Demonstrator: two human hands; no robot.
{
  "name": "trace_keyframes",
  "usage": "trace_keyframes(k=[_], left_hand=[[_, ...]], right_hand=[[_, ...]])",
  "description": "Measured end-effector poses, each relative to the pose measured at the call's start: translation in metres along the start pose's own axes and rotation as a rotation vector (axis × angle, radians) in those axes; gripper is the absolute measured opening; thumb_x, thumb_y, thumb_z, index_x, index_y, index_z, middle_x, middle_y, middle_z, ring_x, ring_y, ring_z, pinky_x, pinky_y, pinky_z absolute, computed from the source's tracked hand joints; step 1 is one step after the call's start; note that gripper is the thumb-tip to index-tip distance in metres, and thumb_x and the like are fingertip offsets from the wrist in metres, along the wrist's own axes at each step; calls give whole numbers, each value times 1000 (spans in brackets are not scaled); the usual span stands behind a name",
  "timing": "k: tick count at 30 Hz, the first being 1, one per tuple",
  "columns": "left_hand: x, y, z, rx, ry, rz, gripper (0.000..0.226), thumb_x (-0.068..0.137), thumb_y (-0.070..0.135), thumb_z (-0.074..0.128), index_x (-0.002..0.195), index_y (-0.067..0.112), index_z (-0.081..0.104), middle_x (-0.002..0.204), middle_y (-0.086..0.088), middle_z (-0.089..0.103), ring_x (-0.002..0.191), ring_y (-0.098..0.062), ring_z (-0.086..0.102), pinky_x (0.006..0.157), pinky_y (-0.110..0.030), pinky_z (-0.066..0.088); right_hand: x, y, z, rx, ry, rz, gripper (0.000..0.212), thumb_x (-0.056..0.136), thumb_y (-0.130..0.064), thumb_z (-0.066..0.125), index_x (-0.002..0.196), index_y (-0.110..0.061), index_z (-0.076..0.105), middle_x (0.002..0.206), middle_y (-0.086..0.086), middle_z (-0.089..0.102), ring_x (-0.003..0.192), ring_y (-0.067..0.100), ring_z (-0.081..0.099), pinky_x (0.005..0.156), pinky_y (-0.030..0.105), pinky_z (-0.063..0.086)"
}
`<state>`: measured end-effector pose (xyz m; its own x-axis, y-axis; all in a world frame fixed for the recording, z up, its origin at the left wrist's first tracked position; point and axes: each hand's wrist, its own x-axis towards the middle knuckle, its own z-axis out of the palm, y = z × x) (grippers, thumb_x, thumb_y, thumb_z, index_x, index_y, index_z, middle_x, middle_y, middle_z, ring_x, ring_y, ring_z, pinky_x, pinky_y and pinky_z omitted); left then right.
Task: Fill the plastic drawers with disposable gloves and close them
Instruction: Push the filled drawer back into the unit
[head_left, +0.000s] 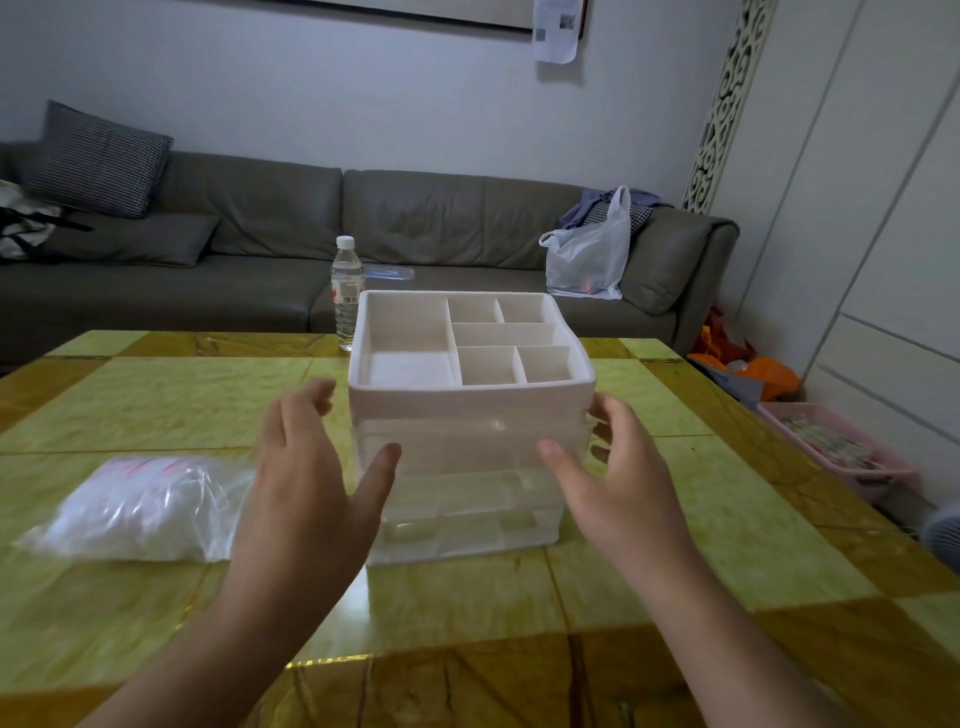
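A white plastic organizer (470, 410) stands in the middle of the table, with an open divided tray on top and clear drawers (467, 499) below, all pushed in. A clear bag of disposable gloves (140, 506) lies on the table to its left. My left hand (317, 467) hovers open at the organizer's front left, fingers spread, its thumb just in front of the drawer face. My right hand (618, 467) is open at the front right, fingers reaching round the right side; whether they touch it I cannot tell.
A water bottle (347, 291) stands behind the organizer near the table's (675, 545) far edge. A grey sofa (260, 249) with a white plastic bag (589, 260) runs along the back. A pink basket (836, 447) sits on the floor at the right.
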<state>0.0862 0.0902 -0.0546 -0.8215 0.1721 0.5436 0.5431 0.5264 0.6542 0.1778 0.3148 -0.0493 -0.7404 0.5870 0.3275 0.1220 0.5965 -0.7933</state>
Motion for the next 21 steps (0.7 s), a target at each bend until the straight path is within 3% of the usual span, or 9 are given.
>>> trace_keyframes(k=[2, 4, 8, 15, 18, 20, 21], left_hand=[[4, -1, 4, -40, -48, -101, 56, 94, 42, 69, 141, 25, 46, 133, 7, 58, 119, -17, 59, 95, -42, 55], [8, 1, 5, -76, -55, -132, 45, 94, 44, 67, 135, 30, 53, 124, 12, 64, 112, -12, 63, 91, -41, 58], [15, 2, 6, -123, -53, -166, 31, 93, 42, 71, 119, 35, 56, 113, 13, 66, 99, -5, 65, 85, -40, 59], [15, 1, 9, -115, -75, -160, 35, 93, 40, 71, 121, 30, 55, 112, 15, 64, 95, 4, 60, 69, -18, 46], [17, 3, 13, -138, -99, -174, 32, 93, 41, 70, 118, 35, 51, 108, 20, 63, 100, 2, 60, 72, -24, 50], [20, 3, 16, -137, -126, -177, 34, 94, 37, 71, 121, 34, 52, 108, 20, 63, 99, 2, 60, 71, -22, 48], [21, 3, 18, -132, -137, -172, 34, 94, 34, 72, 122, 32, 53, 109, 20, 63, 97, 3, 60, 70, -20, 47]], right_hand=[[1, 0, 4, 64, -31, -4, 38, 97, -39, 73, 127, -41, 50, 122, -22, 62, 113, -2, 60, 77, 11, 46], [5, 2, 7, 75, 14, -9, 35, 97, -38, 74, 124, -39, 52, 117, -21, 64, 104, -7, 59, 71, 9, 43], [11, 3, 11, 101, 87, 23, 35, 95, -37, 77, 123, -29, 57, 116, -13, 65, 104, 5, 62, 71, 12, 45], [7, 5, 13, 41, 168, 32, 40, 94, -39, 77, 124, -27, 54, 116, -10, 59, 101, 3, 60, 71, 14, 48], [-1, 4, 13, 36, 179, 174, 25, 96, -25, 72, 111, -19, 53, 106, -2, 60, 85, 7, 61, 58, 18, 44], [-7, 5, 21, 159, 53, 348, 6, 94, -17, 67, 97, -12, 65, 91, 5, 71, 76, 19, 69, 53, 33, 50], [-10, 5, 27, 287, -20, 439, 7, 93, -15, 66, 93, -9, 70, 85, 8, 76, 72, 24, 73, 51, 36, 53]])
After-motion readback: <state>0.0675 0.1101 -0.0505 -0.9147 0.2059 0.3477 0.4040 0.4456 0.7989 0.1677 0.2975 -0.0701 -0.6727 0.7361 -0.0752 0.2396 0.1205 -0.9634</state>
